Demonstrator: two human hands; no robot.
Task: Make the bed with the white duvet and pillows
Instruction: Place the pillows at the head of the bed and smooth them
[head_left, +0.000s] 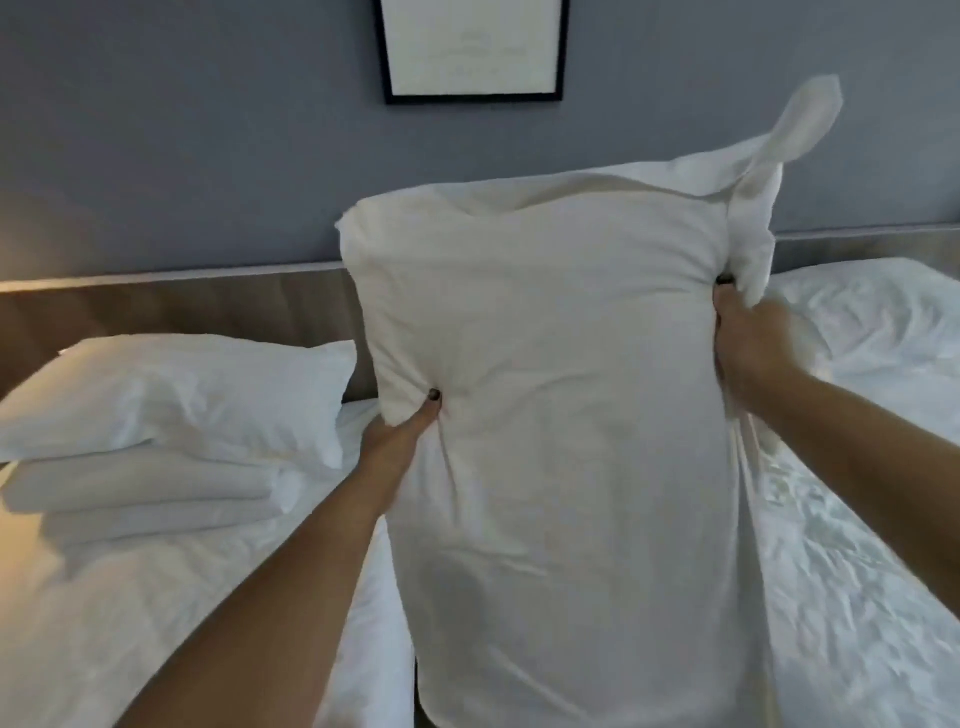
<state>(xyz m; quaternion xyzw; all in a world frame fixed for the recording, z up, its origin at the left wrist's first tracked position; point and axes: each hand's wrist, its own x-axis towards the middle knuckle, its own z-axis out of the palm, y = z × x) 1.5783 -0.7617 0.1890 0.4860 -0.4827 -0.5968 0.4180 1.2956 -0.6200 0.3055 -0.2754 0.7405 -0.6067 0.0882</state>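
Note:
A big white pillow (561, 415) stands upright in the air in front of me, over the gap between two beds. My left hand (395, 431) grips its left edge, thumb dug into the cloth. My right hand (748, 338) grips the right edge, where a loose flap of pillowcase (800, 130) sticks up. A second white pillow (171, 389) lies at the head of the left bed. The pillow I hold hides the space behind it.
Folded white linen (145, 493) is stacked under the left pillow on the left bed (130, 623). The right bed (872, 519) has a rumpled white sheet. A wooden headboard (182, 306) runs along the grey wall, with a framed picture (472, 47) above.

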